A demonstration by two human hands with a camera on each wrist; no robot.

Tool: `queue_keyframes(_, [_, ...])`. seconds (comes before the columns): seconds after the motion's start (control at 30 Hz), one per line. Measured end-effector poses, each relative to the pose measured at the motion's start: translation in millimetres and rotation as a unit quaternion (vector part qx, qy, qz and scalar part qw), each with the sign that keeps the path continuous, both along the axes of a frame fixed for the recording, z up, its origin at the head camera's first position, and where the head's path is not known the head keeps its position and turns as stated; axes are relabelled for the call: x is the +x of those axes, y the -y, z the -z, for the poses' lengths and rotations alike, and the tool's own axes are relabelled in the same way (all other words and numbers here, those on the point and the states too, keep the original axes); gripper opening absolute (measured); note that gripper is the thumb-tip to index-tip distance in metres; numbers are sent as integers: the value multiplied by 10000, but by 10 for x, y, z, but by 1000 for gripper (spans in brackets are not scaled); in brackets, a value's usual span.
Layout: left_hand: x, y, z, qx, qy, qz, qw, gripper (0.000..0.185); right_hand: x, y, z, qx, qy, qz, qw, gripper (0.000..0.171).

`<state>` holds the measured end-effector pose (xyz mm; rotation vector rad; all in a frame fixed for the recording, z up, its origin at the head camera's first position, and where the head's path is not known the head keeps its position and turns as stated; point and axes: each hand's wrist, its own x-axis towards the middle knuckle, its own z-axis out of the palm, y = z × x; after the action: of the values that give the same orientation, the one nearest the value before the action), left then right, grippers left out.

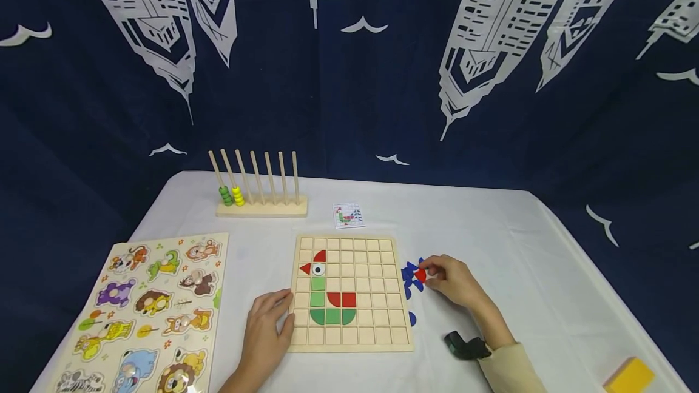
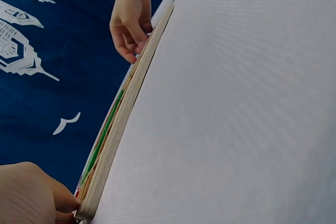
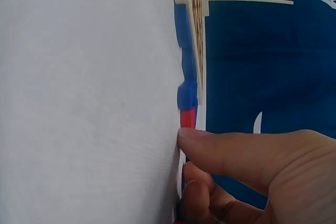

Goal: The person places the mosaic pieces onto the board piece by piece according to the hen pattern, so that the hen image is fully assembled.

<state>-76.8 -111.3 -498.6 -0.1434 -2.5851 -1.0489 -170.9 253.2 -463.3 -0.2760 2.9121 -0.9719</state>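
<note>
On the white table [image 1: 491,229], centre: a wooden grid board [image 1: 349,293], partly filled with red and green tiles forming a bird. The board's near-left edge is touched by the left hand [image 1: 267,329], fingers laid flat and relaxed, nothing held. Just beside the board's right edge, a cluster of blue pieces [image 1: 409,278] is found; among them a red piece [image 1: 420,275] is pinched at the fingertips of the right hand [image 1: 455,284]. Behind the board: a pattern card [image 1: 347,215] and a peg rack [image 1: 259,190]. At left: an animal puzzle [image 1: 150,311].
</note>
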Motion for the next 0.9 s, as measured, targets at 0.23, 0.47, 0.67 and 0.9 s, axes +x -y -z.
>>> queue_keyframes(0.23, [-1, 1, -1, 1, -17, 22, 10000, 35, 27, 11, -24, 187, -53, -4, 9998, 29])
queue_keyframes(0.47, [-8, 10, 29, 40, -138, 6, 9999, 35, 33, 29, -9, 298, -193, -40, 9994, 24])
queue_keyframes(0.67, [-7, 2, 34, 53, -125, 1, 9999, 35, 54, 21, -28, 331, -311, 73, 9989, 22])
queue_keyframes(0.9, [-7, -4, 10, -26, -143, 10, 9999, 35, 83, 123, -85, 148, -653, 19, 9978, 20])
